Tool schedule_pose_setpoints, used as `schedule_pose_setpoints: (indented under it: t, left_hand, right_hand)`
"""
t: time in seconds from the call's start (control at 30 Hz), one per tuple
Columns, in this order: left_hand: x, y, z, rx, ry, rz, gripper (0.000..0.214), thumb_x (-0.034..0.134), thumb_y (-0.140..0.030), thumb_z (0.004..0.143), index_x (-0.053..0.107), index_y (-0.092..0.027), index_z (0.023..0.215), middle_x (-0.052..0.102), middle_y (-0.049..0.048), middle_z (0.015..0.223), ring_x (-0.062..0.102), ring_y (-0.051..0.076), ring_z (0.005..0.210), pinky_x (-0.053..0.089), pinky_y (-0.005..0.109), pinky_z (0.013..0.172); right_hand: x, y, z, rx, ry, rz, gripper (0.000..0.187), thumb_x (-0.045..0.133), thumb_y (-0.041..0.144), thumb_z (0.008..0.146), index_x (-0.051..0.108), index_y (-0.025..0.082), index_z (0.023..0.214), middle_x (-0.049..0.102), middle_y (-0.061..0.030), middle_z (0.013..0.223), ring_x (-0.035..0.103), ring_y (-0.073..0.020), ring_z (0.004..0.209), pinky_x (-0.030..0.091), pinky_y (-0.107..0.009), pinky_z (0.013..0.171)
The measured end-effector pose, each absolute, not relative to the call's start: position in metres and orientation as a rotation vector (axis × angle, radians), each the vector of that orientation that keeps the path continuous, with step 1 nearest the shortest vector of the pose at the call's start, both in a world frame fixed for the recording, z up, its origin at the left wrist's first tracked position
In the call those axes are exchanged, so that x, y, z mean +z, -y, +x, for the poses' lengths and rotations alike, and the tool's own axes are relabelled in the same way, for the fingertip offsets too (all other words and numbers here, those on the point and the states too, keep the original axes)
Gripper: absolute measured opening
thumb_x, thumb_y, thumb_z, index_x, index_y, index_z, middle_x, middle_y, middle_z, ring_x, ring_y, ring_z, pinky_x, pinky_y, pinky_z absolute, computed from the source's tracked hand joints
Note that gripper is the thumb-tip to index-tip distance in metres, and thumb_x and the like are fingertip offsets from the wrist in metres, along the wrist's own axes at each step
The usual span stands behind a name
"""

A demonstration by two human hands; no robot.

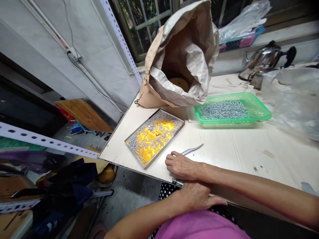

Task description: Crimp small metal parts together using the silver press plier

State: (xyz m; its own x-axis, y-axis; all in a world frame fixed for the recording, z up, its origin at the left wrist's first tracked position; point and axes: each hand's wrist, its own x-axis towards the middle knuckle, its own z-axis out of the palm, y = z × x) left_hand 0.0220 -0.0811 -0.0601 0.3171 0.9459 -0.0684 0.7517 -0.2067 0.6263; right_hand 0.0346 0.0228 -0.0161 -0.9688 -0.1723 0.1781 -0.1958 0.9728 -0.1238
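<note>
My right hand (181,167) rests at the table's front edge with its fingers curled closed. A thin, bent grey strip (193,150) sticks out behind it, and a shiny metal piece (177,182) shows below it. What the fingers hold is hidden. My left hand (195,195) lies just below the right wrist, thumb stretched to the right; its other fingers are hidden. Beyond the hands, to the left, is a shallow rectangular tray (161,151) with a yellow bottom, scattered with small silvery metal pins (156,143). More such pins (223,110) fill a green plastic basket (259,114).
A large open paper sack (152,89) stands behind the tray. Clear plastic bags (296,99) and a metal kettle (265,59) occupy the right back. A perforated metal post (122,39) rises by the table's (231,146) far left corner.
</note>
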Motion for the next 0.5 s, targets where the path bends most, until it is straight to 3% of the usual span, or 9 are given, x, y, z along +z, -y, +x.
schedule_pose_setpoints:
  t: [0.13, 0.23, 0.3, 0.37, 0.5]
  left_hand:
    - [-0.043, 0.076, 0.021, 0.532, -1.365, 2.211, 0.072, 0.050, -0.068, 0.086, 0.051, -0.017, 0.137, 0.055, 0.0145, 0.139, 0.044, 0.033, 0.135, 0.036, 0.044, 0.112]
    - [-0.023, 0.076, -0.001, 0.630, -1.357, 2.351, 0.051, 0.046, -0.054, 0.095, 0.056, -0.018, 0.130, 0.054, 0.0103, 0.141, 0.040, 0.025, 0.139, 0.032, 0.039, 0.116]
    - [-0.011, 0.073, -0.031, 0.708, -1.583, 2.338, 0.036, 0.042, -0.039, 0.100, 0.062, -0.018, 0.121, 0.061, 0.0099, 0.130, 0.048, 0.024, 0.131, 0.036, 0.042, 0.112]
    - [-0.002, 0.066, -0.070, 0.719, -1.926, 2.208, 0.030, 0.040, -0.027, 0.100, 0.067, -0.018, 0.110, 0.067, 0.0098, 0.113, 0.057, 0.022, 0.111, 0.046, 0.040, 0.099]
    - [0.003, 0.046, -0.146, 0.510, -2.448, 1.993, 0.026, 0.045, -0.024, 0.098, 0.070, -0.019, 0.102, 0.066, 0.0079, 0.094, 0.054, 0.022, 0.092, 0.047, 0.037, 0.084]
  right_hand:
    - [0.027, -0.051, 0.049, 0.240, 2.681, -0.138, 0.009, 0.052, 0.020, 0.087, 0.061, 0.018, 0.086, 0.064, -0.0060, 0.086, 0.053, -0.0199, 0.083, 0.038, -0.034, 0.079]
    - [0.068, -0.106, 0.079, 0.039, 2.459, -0.512, 0.014, 0.049, 0.025, 0.091, 0.061, 0.018, 0.087, 0.065, -0.0089, 0.089, 0.055, -0.0219, 0.086, 0.039, -0.034, 0.077]
    - [0.084, -0.154, 0.104, -0.178, 2.374, -0.826, 0.020, 0.049, 0.032, 0.093, 0.062, 0.018, 0.087, 0.064, -0.0106, 0.088, 0.056, -0.0232, 0.082, 0.038, -0.034, 0.069]
    - [0.084, -0.197, 0.126, -0.336, 2.345, -1.041, 0.024, 0.048, 0.036, 0.093, 0.064, 0.019, 0.089, 0.064, -0.0121, 0.089, 0.055, -0.0242, 0.079, 0.035, -0.034, 0.061]
    - [0.048, -0.222, 0.147, -0.285, 2.400, -1.098, 0.034, 0.041, 0.039, 0.096, 0.060, 0.018, 0.115, 0.063, -0.0166, 0.102, 0.056, -0.0249, 0.074, 0.039, -0.036, 0.060]
